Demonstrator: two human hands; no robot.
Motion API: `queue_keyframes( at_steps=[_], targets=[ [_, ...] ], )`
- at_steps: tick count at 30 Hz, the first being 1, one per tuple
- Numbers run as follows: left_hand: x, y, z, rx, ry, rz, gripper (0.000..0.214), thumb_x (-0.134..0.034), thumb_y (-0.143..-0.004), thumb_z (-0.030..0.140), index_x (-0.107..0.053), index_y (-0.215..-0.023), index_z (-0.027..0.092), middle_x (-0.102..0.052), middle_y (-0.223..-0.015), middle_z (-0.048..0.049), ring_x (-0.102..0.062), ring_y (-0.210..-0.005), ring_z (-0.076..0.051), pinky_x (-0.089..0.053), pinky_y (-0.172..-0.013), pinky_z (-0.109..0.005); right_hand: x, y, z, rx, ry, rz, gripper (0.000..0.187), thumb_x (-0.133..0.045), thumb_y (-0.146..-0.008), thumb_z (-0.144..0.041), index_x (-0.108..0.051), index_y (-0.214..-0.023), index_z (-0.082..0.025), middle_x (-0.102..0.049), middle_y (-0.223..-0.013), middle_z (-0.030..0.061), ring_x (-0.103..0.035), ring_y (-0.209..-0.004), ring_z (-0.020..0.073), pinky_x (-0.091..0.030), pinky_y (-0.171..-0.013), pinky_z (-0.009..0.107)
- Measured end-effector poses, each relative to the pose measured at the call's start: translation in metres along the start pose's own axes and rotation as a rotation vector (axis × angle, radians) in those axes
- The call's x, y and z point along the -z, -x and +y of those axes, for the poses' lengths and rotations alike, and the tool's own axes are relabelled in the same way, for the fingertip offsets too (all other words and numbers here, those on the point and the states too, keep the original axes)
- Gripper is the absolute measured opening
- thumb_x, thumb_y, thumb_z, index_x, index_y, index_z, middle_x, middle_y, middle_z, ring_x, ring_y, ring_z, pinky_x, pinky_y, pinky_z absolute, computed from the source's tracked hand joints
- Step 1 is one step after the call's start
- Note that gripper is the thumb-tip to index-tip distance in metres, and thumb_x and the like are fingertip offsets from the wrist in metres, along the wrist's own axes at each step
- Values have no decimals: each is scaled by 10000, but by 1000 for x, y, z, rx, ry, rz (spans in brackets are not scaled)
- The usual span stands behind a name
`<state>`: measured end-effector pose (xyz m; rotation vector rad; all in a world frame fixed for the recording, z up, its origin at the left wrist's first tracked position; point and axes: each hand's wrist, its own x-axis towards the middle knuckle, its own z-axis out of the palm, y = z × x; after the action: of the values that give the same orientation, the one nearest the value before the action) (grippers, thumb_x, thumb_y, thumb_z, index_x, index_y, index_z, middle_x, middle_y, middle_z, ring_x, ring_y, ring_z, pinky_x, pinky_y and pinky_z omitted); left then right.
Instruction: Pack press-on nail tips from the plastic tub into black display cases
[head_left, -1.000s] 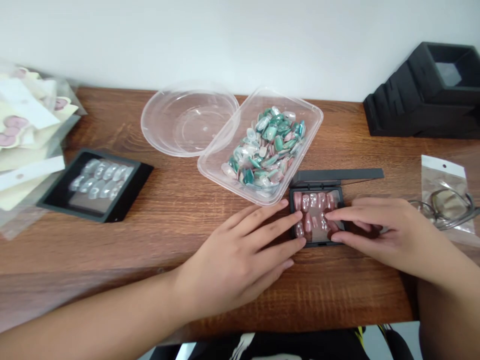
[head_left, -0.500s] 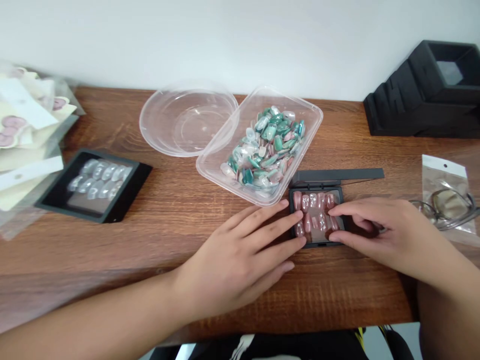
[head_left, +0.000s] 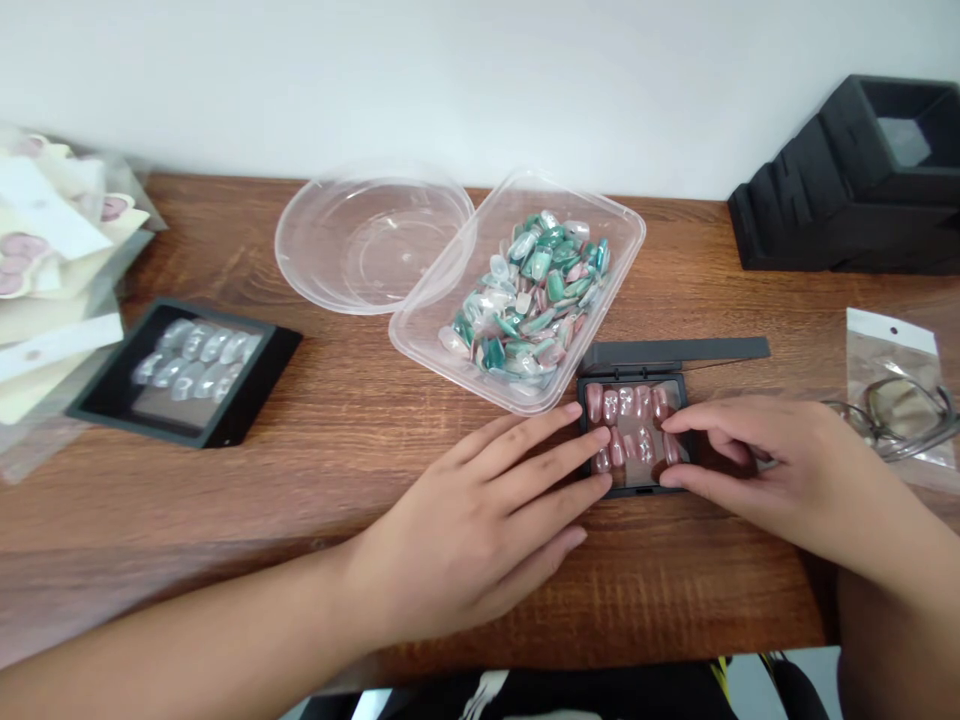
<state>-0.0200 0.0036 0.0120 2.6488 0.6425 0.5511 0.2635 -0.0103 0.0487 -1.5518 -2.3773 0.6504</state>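
A small black display case [head_left: 634, 489] lies with its hinged lid [head_left: 679, 350] swung back. Inside it are two rows of glossy pink press-on nails [head_left: 626, 402], some with star-like decorations. My left hand [head_left: 487, 530] rests at the case's left edge, fingers spread, with fingertips touching the rim and nearest nails. From the right, my right hand [head_left: 772, 455] reaches in. Its index finger and thumb hold the two ends of the lower-right press-on nail [head_left: 670, 449].
Behind the case, a clear tub [head_left: 420, 345] holds mixed green, white and pink nails, beside a round clear container [head_left: 300, 265]. To the left are a closed case of pale nails [head_left: 274, 385] and bagged cards [head_left: 52, 245]. Stacked black cases [head_left: 832, 215] and eyeglasses [head_left: 907, 400] are at right.
Both hands stay almost in place at the case. The right index finger and thumb have shifted very slightly right with the lower-right nail. The view has moved a little.
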Motion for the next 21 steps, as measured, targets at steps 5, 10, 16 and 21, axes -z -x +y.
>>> queue_keyframes(
  at_steps=[5, 10, 16, 21],
  targets=[
    [1, -1, 1, 6, 4, 24, 291, -536, -1011, 229, -666, -1266, 178, -583, -1465, -61, -434, -1448, -283, -431, -1148, -451, 1, 0, -1, 7, -5, 8, 186, -707, -897, -390, -711, -1033, -264, -549, -615, -53, -497, -506, 122, -375, -518, 252],
    [1, 0, 0, 6, 6, 31, 280, -554, -1005, 235, -672, -1254, 186, -593, -1454, -65, -442, -1443, -288, -450, -1131, -454, 2, -1, 0, 6, -11, 7, 214, -715, -895, -429, -711, -1023, -258, -533, -612, -62, -489, -499, 105, -371, -503, 239],
    [4, 0, 1, 3, 30, 91, 252, -592, -983, 224, -677, -1218, 192, -628, -1412, -74, -492, -1408, -282, -487, -1107, -453, 9, -1, 3, -19, -93, 120, 187, -677, -929, -434, -701, -913, -249, -488, -583, -60, -468, -498, 97, -374, -491, 248],
    [6, 0, 3, -1, 70, 157, 196, -632, -956, 193, -671, -1149, 193, -674, -1347, -73, -564, -1342, -251, -515, -1081, -419, 12, -2, 0, -138, -124, 426, 32, -678, -916, -286, -662, -891, -274, -510, -640, -32, -456, -539, 133, -362, -501, 304]
  ],
)
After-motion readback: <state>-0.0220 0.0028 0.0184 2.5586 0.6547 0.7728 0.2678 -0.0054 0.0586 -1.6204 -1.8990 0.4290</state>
